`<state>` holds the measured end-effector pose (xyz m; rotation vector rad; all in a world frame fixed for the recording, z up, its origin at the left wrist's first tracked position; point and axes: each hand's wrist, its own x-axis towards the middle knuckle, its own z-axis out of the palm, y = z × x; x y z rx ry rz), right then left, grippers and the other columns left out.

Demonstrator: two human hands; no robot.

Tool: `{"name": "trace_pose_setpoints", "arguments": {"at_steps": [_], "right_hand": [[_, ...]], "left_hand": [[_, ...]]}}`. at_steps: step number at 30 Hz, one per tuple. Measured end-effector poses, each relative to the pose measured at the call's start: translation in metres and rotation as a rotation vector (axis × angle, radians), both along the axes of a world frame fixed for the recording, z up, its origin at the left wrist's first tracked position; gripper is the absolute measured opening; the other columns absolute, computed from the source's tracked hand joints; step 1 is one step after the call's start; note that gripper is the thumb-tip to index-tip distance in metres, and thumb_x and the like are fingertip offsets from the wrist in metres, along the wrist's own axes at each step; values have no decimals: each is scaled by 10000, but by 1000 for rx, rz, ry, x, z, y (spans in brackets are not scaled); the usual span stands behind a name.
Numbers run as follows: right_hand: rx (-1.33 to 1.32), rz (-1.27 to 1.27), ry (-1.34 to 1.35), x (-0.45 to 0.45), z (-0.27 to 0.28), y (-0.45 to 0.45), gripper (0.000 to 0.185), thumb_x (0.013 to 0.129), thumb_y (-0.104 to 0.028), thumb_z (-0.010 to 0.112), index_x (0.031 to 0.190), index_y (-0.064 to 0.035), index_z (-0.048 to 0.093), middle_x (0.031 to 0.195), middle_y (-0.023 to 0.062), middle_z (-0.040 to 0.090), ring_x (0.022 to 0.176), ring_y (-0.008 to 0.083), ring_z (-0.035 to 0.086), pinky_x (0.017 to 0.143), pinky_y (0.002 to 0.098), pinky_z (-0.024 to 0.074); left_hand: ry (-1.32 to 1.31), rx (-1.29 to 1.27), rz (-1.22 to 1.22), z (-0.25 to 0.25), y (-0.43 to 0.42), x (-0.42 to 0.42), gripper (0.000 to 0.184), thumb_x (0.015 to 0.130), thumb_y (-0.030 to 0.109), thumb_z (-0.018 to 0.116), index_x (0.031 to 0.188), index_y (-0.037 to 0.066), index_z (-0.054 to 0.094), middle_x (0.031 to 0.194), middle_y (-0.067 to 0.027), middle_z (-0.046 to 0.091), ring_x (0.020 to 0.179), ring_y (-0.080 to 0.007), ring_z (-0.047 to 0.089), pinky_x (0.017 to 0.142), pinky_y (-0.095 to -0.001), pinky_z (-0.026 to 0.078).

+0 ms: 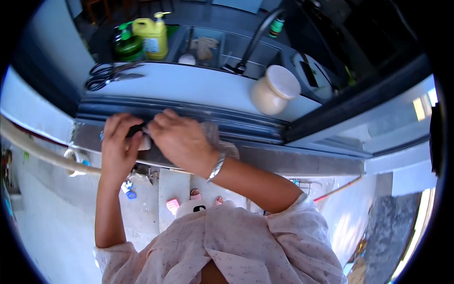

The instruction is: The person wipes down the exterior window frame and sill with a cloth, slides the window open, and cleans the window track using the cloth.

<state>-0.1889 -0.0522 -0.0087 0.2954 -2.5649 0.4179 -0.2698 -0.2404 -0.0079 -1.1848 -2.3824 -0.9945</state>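
Over the window sill (265, 154), my left hand (118, 144) is closed around a small dark object (135, 129), whose kind I cannot make out. A pale flat piece (144, 143) shows between the thumb and my right hand (182, 144). The right fingers are pinched together at the dark object's end; what they hold is hidden. Crumpled clear plastic (215, 135) lies beside and behind the right hand, near the wrist with the silver band. Black-handled scissors (106, 75) lie partly spread on the white ledge (198, 85), beyond the left hand.
A lidded cream jar (274, 92) stands on the ledge at right. Behind it are a sink (213, 35) with a black faucet (253, 45), a yellow pump jug (152, 38) and a green pump bottle (128, 45). Dark window tracks (241, 120) run past my hands.
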Motion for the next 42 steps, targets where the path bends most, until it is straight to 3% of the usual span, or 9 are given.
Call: {"name": "trace_pose_setpoints", "arguments": {"at_steps": [3, 18, 21, 26, 31, 33, 36, 39, 42], "right_hand": [[-302, 2, -91, 5, -5, 15, 188, 765, -66, 686, 953, -57, 670, 903, 76, 635, 916, 255, 647, 746, 356, 559], [-367, -22, -51, 101, 12, 23, 270, 780, -91, 747, 1042, -75, 685, 974, 68, 650, 927, 277, 645, 763, 376, 555], [-462, -33, -3, 117, 18, 28, 322, 798, -93, 750, 1111, -59, 682, 1019, 88, 671, 925, 299, 656, 770, 378, 554], [-743, -153, 3, 142, 23, 30, 212, 840, -89, 752, 1043, -59, 698, 990, 123, 681, 882, 295, 674, 736, 359, 545], [-817, -283, -169, 179, 24, 63, 136, 871, -70, 725, 995, -32, 685, 1093, 143, 700, 1012, 274, 676, 837, 357, 525], [-819, -207, -85, 182, 23, 67, 103, 886, -76, 705, 971, -26, 676, 1144, 146, 702, 1063, 267, 669, 890, 362, 513], [-1732, 87, -9, 183, 36, 65, 98, 998, -146, 594, 990, -52, 616, 1233, 141, 662, 1139, 261, 637, 1037, 400, 456], [-1803, 241, 98, 182, 34, 73, 123, 1030, -165, 583, 1090, -57, 582, 1171, 137, 669, 1143, 245, 640, 1033, 384, 460], [-1523, -3, 107, 191, 46, 85, 165, 1012, -185, 639, 1112, -78, 563, 1023, 99, 669, 958, 202, 639, 912, 349, 503]], "left_hand": [[-75, -52, -52, -9, 3, 2, 333, 819, -50, 671, 1145, 19, 651, 1223, -157, 612, 1215, -356, 556, 1053, -413, 426], [-12, 54, -220, 0, 25, 40, 262, 797, 41, 729, 1058, 30, 711, 1176, -128, 637, 1163, -333, 580, 994, -434, 450], [-362, 209, -412, 4, 49, 71, 419, 782, 174, 818, 1145, 11, 685, 1207, -148, 653, 1153, -328, 601, 999, -417, 463], [-888, 98, -395, -15, 63, 98, 318, 830, 70, 796, 1109, -6, 662, 1127, -136, 667, 1030, -209, 654, 900, -341, 513], [-975, 342, -605, -14, 80, 107, 256, 860, 6, 742, 1092, -4, 632, 1059, -68, 636, 948, -129, 617, 839, -288, 497], [-1447, 455, -679, -14, 84, 114, 260, 899, 3, 701, 1137, 10, 597, 1106, -46, 629, 1009, -102, 594, 876, -269, 480], [-1515, 493, -743, -22, 106, 124, 284, 936, 3, 665, 1194, 26, 549, 1137, -47, 628, 1078, -101, 582, 927, -276, 476], [-1602, 493, -752, -16, 127, 142, 289, 955, 8, 654, 1212, 33, 525, 1165, -61, 629, 1104, -113, 585, 950, -277, 476], [-1592, 410, -881, -22, 139, 155, 415, 955, 30, 679, 1317, 42, 476, 1161, -75, 628, 1097, -132, 596, 957, -286, 483]]}}
